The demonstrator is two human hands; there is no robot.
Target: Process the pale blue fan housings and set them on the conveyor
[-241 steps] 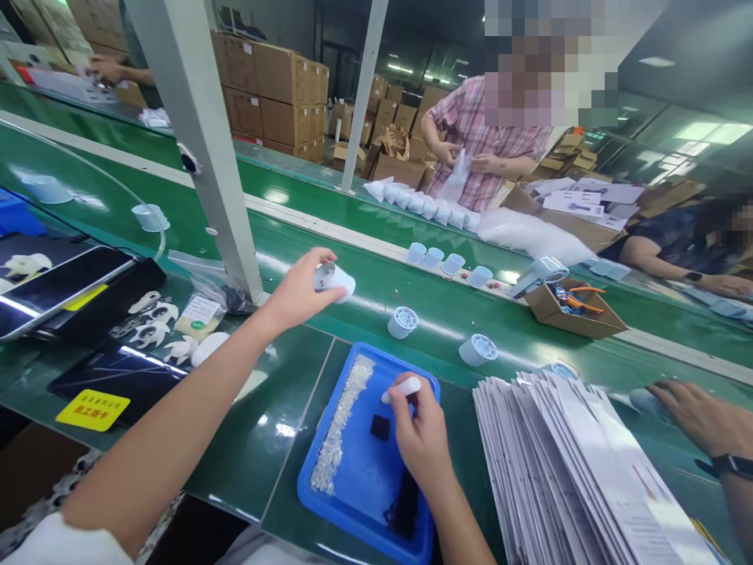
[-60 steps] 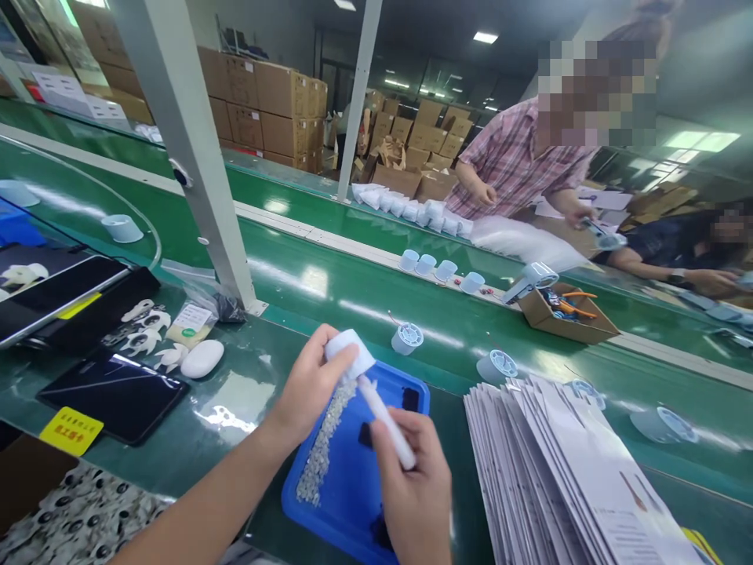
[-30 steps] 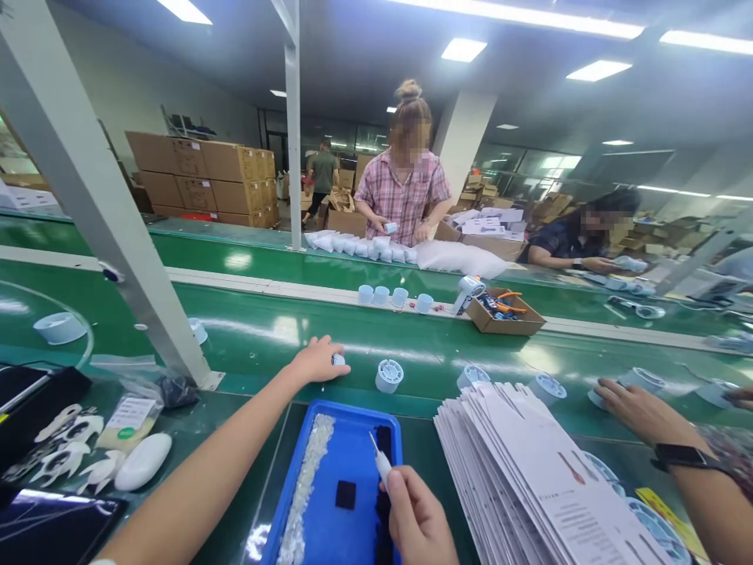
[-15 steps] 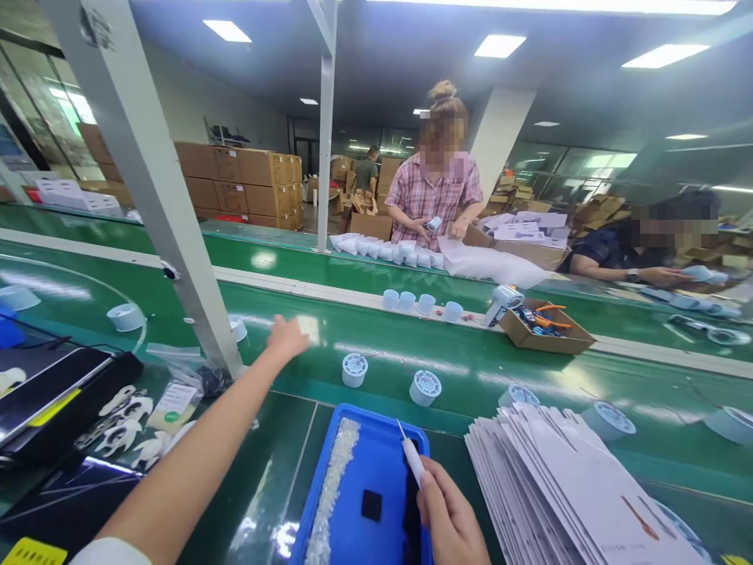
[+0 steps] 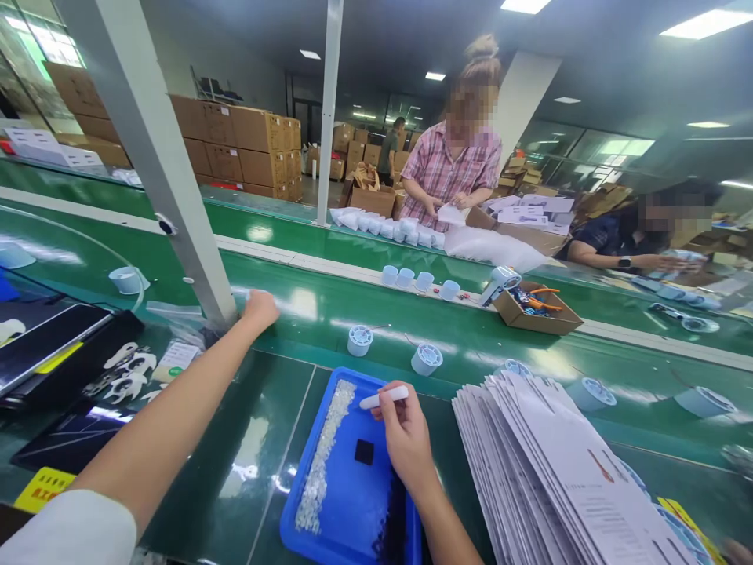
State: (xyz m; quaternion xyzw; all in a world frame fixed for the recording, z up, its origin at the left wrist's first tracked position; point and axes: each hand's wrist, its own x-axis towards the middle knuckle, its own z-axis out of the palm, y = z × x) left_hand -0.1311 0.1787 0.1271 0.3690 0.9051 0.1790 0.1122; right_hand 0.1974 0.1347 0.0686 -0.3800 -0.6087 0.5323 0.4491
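My left hand (image 5: 260, 310) is stretched far forward over the green conveyor beside the grey post. Its fingers look curled; whatever may be in them is hidden. Above the blue tray (image 5: 286, 524), my right hand (image 5: 405, 439) grips a white pen-like tool (image 5: 385, 397), lying nearly level across the fingers. The tool's thin metal tip does not show now. Inside the tray are a strip of small clear-white pieces (image 5: 326, 455), a black square (image 5: 364, 451) and a band of small dark pieces (image 5: 389, 518) along the right side.
Light blue round housings (image 5: 427, 359) with wires stand along the conveyor (image 5: 294, 329). A stack of printed white sheets (image 5: 565, 471) lies right of the tray. The slanted grey post (image 5: 176, 173) rises by my left arm. Two co-workers handle items across the line.
My left hand has drawn left and its fingers have curled in. My right hand has moved up over the tray, and the white tool has turned from steeply upright to nearly level.
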